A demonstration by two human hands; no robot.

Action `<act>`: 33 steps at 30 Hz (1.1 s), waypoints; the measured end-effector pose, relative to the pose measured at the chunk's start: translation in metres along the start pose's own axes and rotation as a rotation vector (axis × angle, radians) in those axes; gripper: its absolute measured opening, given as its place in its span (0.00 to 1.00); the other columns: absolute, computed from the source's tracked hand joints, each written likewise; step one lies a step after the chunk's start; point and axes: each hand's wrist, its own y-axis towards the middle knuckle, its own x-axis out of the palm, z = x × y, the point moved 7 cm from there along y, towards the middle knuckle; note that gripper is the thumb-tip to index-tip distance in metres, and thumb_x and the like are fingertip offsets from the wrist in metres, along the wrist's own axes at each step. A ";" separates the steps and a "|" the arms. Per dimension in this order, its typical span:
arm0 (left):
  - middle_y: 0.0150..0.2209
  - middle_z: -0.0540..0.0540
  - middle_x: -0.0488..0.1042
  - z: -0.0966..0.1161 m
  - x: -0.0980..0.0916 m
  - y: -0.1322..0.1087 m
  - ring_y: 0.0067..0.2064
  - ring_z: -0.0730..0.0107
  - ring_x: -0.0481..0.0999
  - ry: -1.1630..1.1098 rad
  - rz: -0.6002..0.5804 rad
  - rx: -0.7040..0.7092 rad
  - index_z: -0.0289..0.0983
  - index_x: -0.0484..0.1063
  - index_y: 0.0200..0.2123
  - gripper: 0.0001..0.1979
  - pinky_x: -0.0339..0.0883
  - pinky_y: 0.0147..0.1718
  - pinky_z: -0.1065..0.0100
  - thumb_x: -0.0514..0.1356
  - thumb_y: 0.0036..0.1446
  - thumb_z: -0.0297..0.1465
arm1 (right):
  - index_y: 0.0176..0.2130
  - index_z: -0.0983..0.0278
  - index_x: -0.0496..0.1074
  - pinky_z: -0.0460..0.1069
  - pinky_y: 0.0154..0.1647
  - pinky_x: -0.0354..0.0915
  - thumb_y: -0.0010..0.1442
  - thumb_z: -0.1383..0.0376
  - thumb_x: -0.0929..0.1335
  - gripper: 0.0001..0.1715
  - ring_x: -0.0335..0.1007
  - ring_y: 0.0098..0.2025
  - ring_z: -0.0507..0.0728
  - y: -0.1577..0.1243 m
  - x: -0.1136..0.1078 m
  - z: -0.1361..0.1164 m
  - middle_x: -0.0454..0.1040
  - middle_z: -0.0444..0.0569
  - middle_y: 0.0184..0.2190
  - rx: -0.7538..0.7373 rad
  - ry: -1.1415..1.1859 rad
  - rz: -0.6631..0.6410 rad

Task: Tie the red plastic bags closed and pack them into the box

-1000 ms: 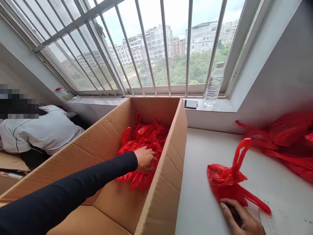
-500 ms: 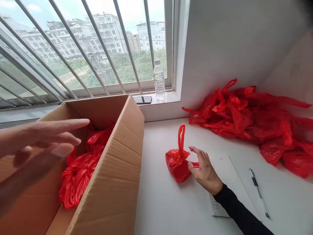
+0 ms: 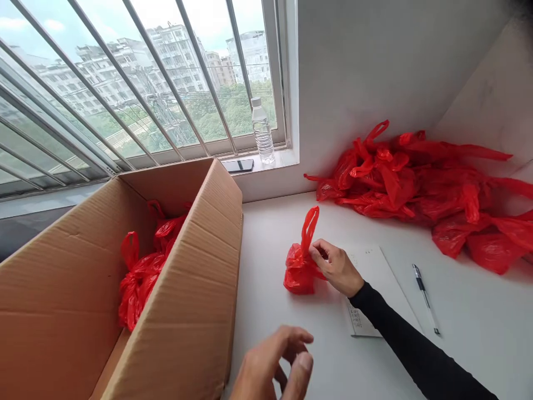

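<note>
A small red plastic bag (image 3: 300,272) with its handle loop standing up sits on the white table (image 3: 266,311). My right hand (image 3: 336,268), in a black sleeve, pinches the base of this loop between thumb and fingertips. My left hand (image 3: 272,364) hovers low in front of the bag, fingers curved and apart, with nothing in it. To the left, a cardboard box (image 3: 208,266) stands with its top flaps up. Inside it lie several red plastic bags (image 3: 144,272).
A heap of red bags (image 3: 416,183) lies along the wall at the right. A notebook (image 3: 377,278) rests partly under my right wrist, beside a pen (image 3: 425,299). On the sill stand a water bottle (image 3: 263,133) and a phone (image 3: 238,165). Behind is a barred window.
My left hand has moved from above the box to the right, in front of the small bag. My right hand has closed on the bag's handle loop, and the bag has turned slightly.
</note>
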 end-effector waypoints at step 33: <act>0.48 0.41 0.75 -0.077 0.030 0.054 0.48 0.57 0.76 -0.116 0.309 -0.142 0.41 0.68 0.45 0.10 0.72 0.44 0.56 0.53 0.66 0.38 | 0.43 0.61 0.70 0.51 0.39 0.66 0.66 0.58 0.65 0.10 0.71 0.39 0.57 -0.038 -0.053 0.036 0.76 0.48 0.40 0.105 -0.127 0.210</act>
